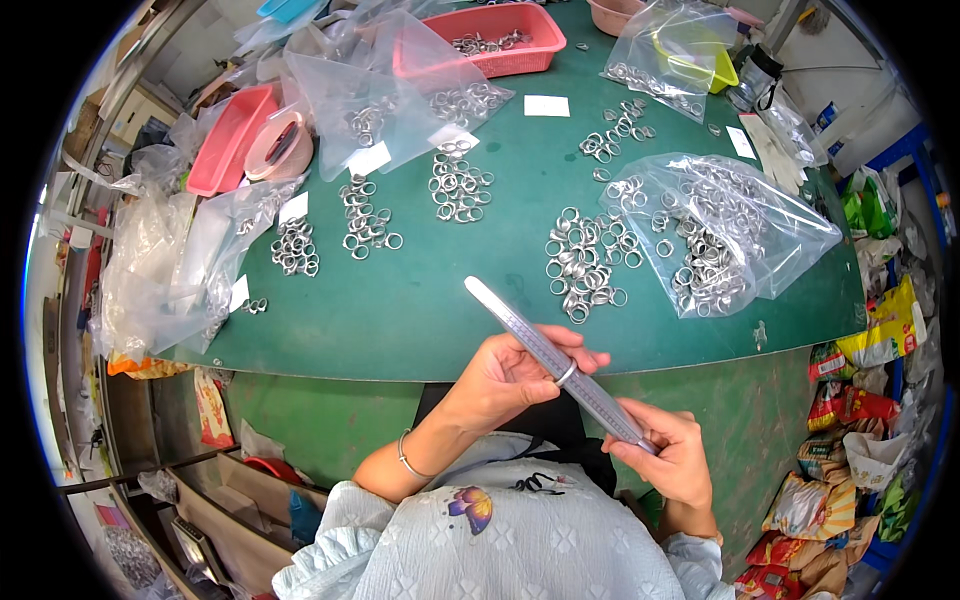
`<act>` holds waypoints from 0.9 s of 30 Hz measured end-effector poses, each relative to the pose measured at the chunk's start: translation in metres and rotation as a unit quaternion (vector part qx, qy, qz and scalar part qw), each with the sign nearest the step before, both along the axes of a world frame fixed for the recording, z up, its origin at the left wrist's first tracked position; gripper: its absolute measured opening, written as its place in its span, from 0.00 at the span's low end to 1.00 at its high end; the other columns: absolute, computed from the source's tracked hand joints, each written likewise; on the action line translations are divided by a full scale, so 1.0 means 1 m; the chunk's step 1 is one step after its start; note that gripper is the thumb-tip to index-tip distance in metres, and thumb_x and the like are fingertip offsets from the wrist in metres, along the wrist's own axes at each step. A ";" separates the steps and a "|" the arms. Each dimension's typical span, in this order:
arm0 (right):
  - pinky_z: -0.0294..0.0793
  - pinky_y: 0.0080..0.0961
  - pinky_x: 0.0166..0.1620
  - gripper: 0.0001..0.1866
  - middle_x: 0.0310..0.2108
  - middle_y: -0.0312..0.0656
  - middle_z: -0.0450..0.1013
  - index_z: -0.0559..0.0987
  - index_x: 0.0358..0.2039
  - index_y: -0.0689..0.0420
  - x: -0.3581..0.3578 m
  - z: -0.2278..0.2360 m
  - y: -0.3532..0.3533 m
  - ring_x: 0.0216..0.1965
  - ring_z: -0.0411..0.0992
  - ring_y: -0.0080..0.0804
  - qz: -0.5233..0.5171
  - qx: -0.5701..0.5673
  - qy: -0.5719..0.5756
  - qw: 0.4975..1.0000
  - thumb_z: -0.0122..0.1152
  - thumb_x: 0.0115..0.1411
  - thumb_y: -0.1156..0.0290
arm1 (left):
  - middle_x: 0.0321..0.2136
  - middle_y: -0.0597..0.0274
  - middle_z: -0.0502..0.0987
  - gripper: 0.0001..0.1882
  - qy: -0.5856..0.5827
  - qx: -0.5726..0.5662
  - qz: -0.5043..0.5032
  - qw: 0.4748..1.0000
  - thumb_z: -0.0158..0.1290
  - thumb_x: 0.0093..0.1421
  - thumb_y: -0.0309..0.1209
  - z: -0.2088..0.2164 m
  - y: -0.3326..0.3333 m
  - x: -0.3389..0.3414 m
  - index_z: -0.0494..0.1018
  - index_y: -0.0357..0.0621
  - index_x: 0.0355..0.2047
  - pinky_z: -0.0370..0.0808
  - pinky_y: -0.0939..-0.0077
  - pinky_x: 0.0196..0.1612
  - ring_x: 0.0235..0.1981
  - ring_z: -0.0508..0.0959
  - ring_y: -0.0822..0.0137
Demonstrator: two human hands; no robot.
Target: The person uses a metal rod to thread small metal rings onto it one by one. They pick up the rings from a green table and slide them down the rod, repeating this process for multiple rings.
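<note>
A silver ring sizing mandrel (530, 336) slants across in front of me, its narrow rounded tip up toward the table. My right hand (665, 450) is wrapped round its thick lower end. A single ring (567, 373) sits around the rod, and the fingers of my left hand (515, 375) pinch it there. Just beyond lies a loose pile of silver rings (585, 260). To its right, a clear plastic bag (770, 230) spills many more rings. Smaller ring groups (460, 188) lie farther left, with white paper slips (370, 158) beside them.
The green table (400, 320) curves around my front. At the back stand a pink basket (540, 40) with rings and a yellow-green basket (722, 70). A second pink basket (225, 140) and a round tub (280, 145) stand left. Colourful packages (880, 330) crowd the right side.
</note>
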State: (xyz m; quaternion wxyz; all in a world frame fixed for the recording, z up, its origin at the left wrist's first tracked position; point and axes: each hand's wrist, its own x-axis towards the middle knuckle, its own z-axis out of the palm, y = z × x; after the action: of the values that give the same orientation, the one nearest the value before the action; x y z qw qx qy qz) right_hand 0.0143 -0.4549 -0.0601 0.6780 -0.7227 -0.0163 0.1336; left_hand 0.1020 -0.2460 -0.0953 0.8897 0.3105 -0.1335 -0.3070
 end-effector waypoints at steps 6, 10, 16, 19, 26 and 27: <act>0.59 0.10 0.18 0.24 0.28 0.43 0.76 0.70 0.50 0.71 -0.001 0.002 0.002 0.18 0.65 0.12 -0.005 0.002 0.005 1.000 0.59 0.50 0.84 | 0.41 0.49 0.74 0.24 -0.012 -0.018 0.000 1.000 0.58 0.52 0.23 -0.003 -0.001 -0.001 0.66 0.39 0.50 0.58 0.51 0.61 0.52 0.70 0.51; 0.62 0.11 0.21 0.24 0.28 0.42 0.76 0.71 0.48 0.69 0.000 0.003 0.001 0.20 0.66 0.13 -0.015 -0.003 0.022 1.000 0.62 0.49 0.83 | 0.40 0.49 0.74 0.24 -0.001 -0.016 0.003 1.000 0.57 0.52 0.22 0.000 -0.001 -0.001 0.66 0.40 0.50 0.59 0.51 0.60 0.52 0.70 0.50; 0.67 0.18 0.27 0.25 0.27 0.43 0.75 0.74 0.46 0.66 -0.001 -0.002 0.005 0.23 0.68 0.21 -0.047 -0.040 -0.061 0.996 0.67 0.45 0.79 | 0.42 0.51 0.73 0.25 0.003 -0.022 0.025 0.999 0.57 0.52 0.21 -0.002 0.004 0.002 0.65 0.41 0.52 0.62 0.54 0.58 0.52 0.70 0.50; 0.68 0.21 0.27 0.25 0.25 0.44 0.73 0.75 0.45 0.64 0.004 0.002 0.005 0.22 0.70 0.29 -0.043 -0.131 -0.125 0.983 0.67 0.44 0.79 | 0.43 0.52 0.73 0.26 0.007 -0.024 0.050 0.998 0.56 0.52 0.21 -0.001 0.007 0.005 0.64 0.41 0.52 0.63 0.56 0.58 0.52 0.70 0.51; 0.67 0.26 0.24 0.21 0.29 0.40 0.70 0.78 0.40 0.60 0.006 -0.002 0.016 0.21 0.66 0.32 -0.127 -0.334 -0.297 0.885 0.68 0.41 0.77 | 0.45 0.48 0.73 0.26 0.006 0.019 0.062 0.998 0.56 0.53 0.21 -0.003 0.006 0.003 0.63 0.39 0.53 0.63 0.55 0.58 0.54 0.68 0.49; 0.66 0.26 0.24 0.20 0.29 0.39 0.69 0.78 0.39 0.59 0.005 -0.003 0.016 0.20 0.66 0.31 -0.140 -0.357 -0.306 0.871 0.68 0.40 0.77 | 0.45 0.47 0.73 0.26 0.004 0.027 0.057 0.998 0.56 0.53 0.21 -0.003 0.006 0.003 0.63 0.38 0.53 0.62 0.54 0.58 0.55 0.68 0.49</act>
State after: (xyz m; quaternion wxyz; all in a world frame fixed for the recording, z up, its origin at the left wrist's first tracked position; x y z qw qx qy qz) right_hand 0.0190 -0.4391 -0.0627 0.3465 -0.9149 -0.0728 -0.1941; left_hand 0.1045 -0.2399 -0.0981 0.8975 0.3402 -0.1042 -0.2607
